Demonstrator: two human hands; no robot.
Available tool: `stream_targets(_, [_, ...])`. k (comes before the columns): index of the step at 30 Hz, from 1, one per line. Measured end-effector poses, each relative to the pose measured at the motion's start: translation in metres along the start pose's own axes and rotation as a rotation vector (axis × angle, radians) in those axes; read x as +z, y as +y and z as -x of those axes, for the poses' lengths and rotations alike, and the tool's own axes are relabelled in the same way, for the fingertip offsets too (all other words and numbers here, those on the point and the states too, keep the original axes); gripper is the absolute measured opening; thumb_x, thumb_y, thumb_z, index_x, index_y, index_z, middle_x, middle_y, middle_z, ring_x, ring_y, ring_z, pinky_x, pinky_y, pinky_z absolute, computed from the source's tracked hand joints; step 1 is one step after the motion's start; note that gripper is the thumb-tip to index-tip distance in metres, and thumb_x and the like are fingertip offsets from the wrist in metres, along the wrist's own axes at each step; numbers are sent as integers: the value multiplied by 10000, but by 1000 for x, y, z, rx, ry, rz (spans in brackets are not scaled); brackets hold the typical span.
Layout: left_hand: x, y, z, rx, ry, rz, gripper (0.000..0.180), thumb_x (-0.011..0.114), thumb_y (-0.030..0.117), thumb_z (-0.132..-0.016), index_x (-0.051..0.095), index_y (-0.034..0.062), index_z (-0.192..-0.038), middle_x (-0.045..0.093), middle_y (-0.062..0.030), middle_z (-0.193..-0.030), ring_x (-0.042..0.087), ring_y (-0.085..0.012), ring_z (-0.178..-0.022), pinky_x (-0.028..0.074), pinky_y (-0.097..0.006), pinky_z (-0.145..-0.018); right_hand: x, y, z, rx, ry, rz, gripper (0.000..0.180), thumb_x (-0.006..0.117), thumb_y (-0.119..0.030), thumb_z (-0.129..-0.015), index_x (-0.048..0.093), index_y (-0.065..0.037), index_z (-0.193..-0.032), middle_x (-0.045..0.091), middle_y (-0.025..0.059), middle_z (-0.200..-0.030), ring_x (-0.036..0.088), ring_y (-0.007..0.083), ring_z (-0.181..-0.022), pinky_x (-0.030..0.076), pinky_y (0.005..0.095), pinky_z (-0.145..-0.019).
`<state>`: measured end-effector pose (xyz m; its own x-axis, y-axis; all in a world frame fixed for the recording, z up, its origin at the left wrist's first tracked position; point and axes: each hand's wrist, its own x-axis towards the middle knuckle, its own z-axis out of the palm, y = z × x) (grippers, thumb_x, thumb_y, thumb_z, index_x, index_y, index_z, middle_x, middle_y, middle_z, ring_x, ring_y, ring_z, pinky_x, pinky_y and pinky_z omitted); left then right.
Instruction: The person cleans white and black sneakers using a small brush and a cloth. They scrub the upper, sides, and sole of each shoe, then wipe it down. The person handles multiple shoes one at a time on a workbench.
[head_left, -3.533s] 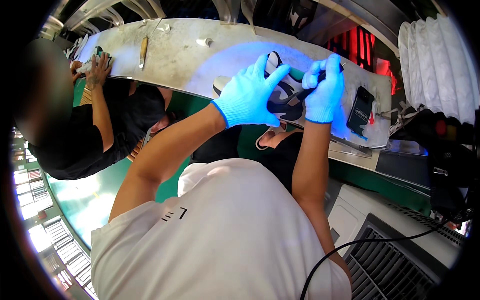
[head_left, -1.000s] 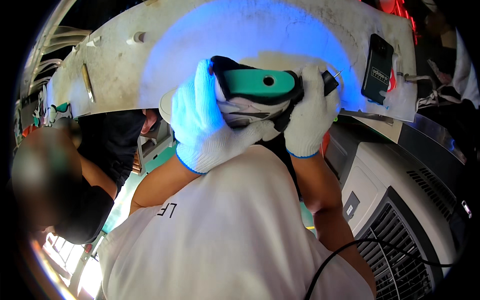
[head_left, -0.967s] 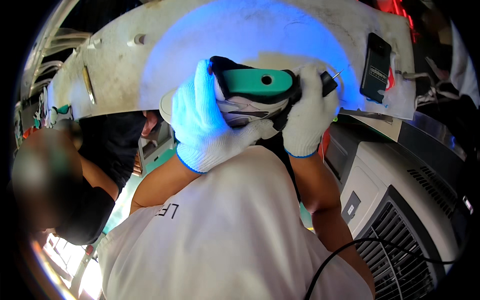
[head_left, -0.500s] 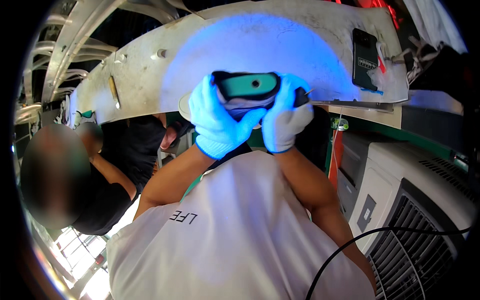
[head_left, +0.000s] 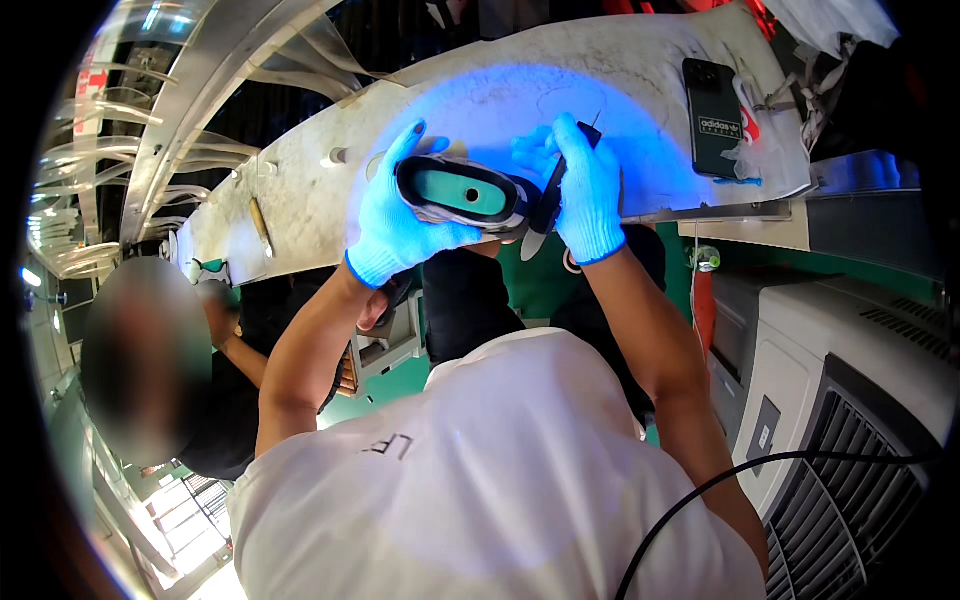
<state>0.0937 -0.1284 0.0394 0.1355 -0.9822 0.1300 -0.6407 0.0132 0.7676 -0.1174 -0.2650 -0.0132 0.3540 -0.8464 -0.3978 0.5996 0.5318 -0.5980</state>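
Note:
My left hand (head_left: pixel 392 220), in a light knitted glove lit blue, is closed around the side of a dark shoe (head_left: pixel 520 205). Inside the shoe's opening shows a green shoe last (head_left: pixel 445 190) with a dark round hole in its top. My right hand (head_left: pixel 588 190), gloved alike, is closed on a black-handled tool (head_left: pixel 590 133) just right of the shoe. A thin metal tip sticks up beyond its handle. Below that hand a pale, flat, blade-like end (head_left: pixel 533 246) hangs beside the shoe; I cannot tell whether it belongs to the same tool.
The shoe is held over the near edge of a stained, pale worktable (head_left: pixel 310 215) under blue light. A wood-handled tool (head_left: pixel 260 226) lies on its left part, a dark phone (head_left: pixel 712 118) on its right. A person (head_left: pixel 240 350) sits at left; a grey ventilated machine (head_left: pixel 830 370) stands at right.
The shoe has moved left and slightly down and has turned, its right end lower. My hands have spread apart, and the right one has turned so that its tool's thin tip points up.

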Motion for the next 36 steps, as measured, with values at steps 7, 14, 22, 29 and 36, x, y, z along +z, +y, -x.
stream_targets(7, [15,-17,22,282,182,-22,928,1051,446,-704,603,44,-1410,687,-198,-1433,668,-397,-1320,461,-569,-1173,4,3,4,-23,-140,143,258,713,-173,-1091,766,76,-1053,783,154,-988,805,287,-910,675,454,-901])
stream_targets(14, [24,-23,20,640,400,-199,502,891,331,-637,611,49,-944,770,-189,-1038,725,-403,-915,471,-511,-745,15,-4,-3,24,-404,790,395,724,-271,-1035,672,44,-802,596,-21,-693,502,144,-677,454,358,-650])
stream_targets(22, [16,-21,21,596,317,-171,407,809,277,-614,564,43,-839,774,-202,-992,726,-405,-856,456,-483,-666,35,-16,-21,325,-645,813,346,709,-275,-1061,729,7,-861,594,-23,-725,523,86,-666,468,312,-629])
stream_targets(29, [20,-25,22,661,388,-144,492,896,395,-867,637,41,-1089,778,-227,-1126,750,-447,-1020,523,-553,-813,54,-2,-37,265,-864,987,360,758,-336,-1036,817,18,-1003,718,64,-788,627,129,-736,532,381,-694])
stream_targets(36, [24,13,42,416,403,-357,968,1059,483,-684,598,57,-1423,718,-203,-1357,725,-435,-1203,524,-562,-1109,86,30,-71,63,-807,994,371,785,-317,-1023,831,29,-1150,764,104,-860,668,154,-730,572,336,-688])
